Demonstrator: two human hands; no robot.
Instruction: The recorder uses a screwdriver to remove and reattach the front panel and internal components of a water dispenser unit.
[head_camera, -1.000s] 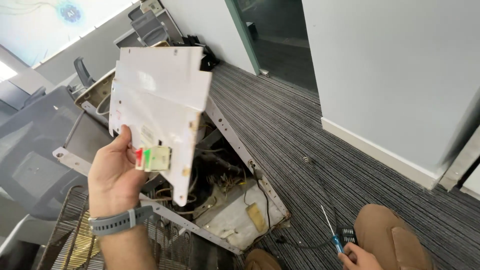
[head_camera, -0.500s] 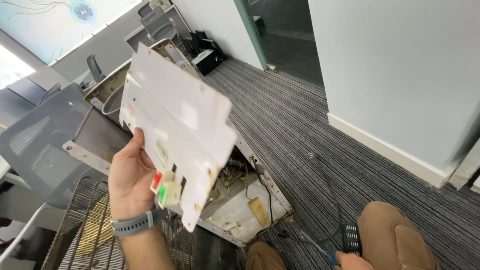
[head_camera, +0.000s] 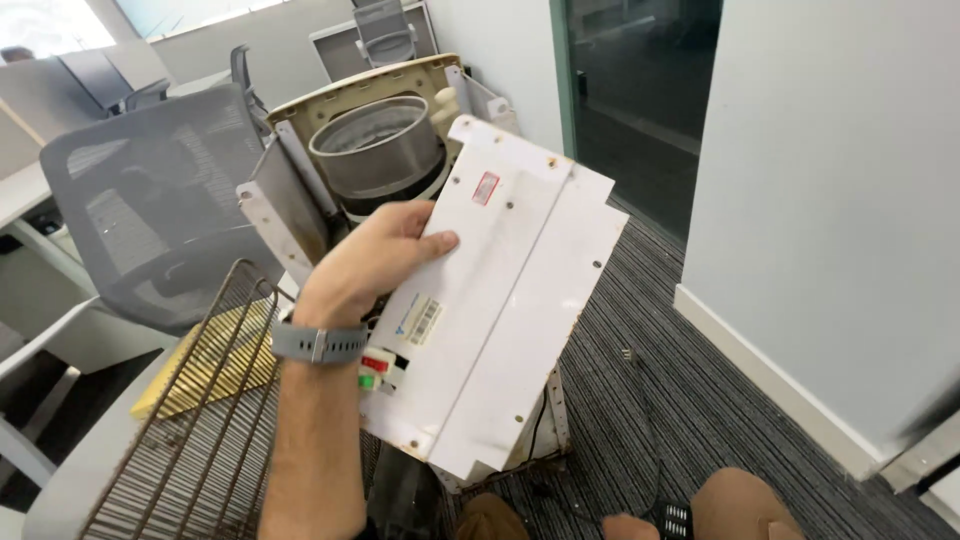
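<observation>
White sheet metal fills the head view: the left hand (head_camera: 365, 265) is clasping a flat panel (head_camera: 500, 310) by its left edge, fingers lying closed across its face, thumb hidden behind. Most of the panel is stretching right of and below the grip, tilted. A red and green switch (head_camera: 374, 371) is sitting just below the wrist. Beyond the grip, a metal drum (head_camera: 378, 150) is showing. Only a sliver of the right hand (head_camera: 628, 527) is showing at the bottom edge, its grip impossible to judge.

A single head-worn camera looks steeply down from close above the left hand (head_camera: 365, 265) toward the carpeted floor (head_camera: 680, 400).
</observation>
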